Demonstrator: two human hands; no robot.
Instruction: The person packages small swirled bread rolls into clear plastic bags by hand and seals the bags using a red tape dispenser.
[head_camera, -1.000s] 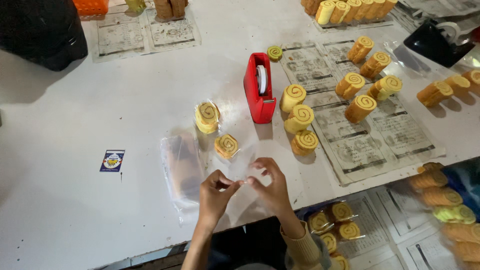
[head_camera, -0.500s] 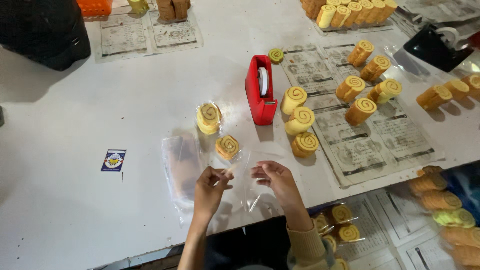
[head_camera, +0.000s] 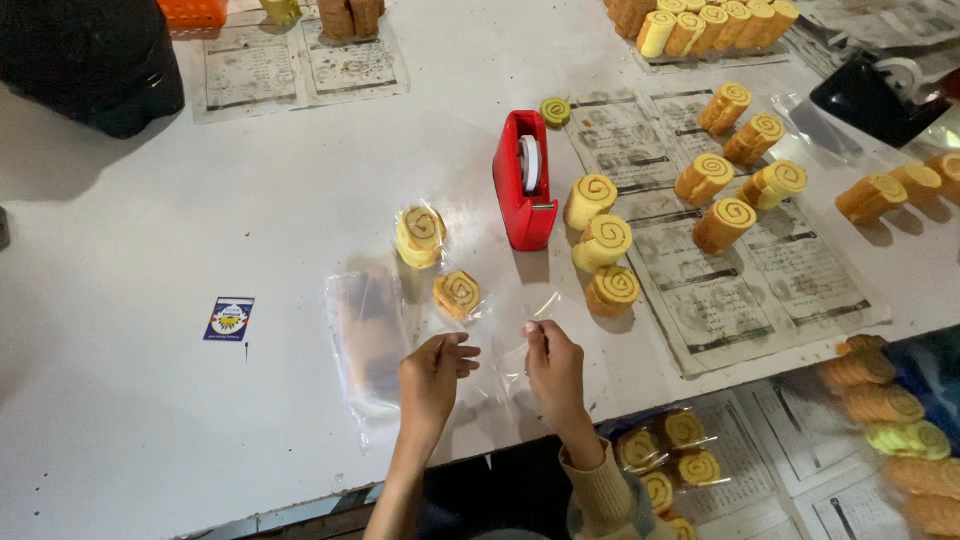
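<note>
Both hands have drifted apart: right hand (head_camera: 553, 372) pinches a clear bag (head_camera: 510, 355), seemingly empty; left hand (head_camera: 432, 378) loosely open beside it. Two wrapped rolls (head_camera: 457, 293) lie beyond, three bare rolls (head_camera: 602, 240) right.
</note>
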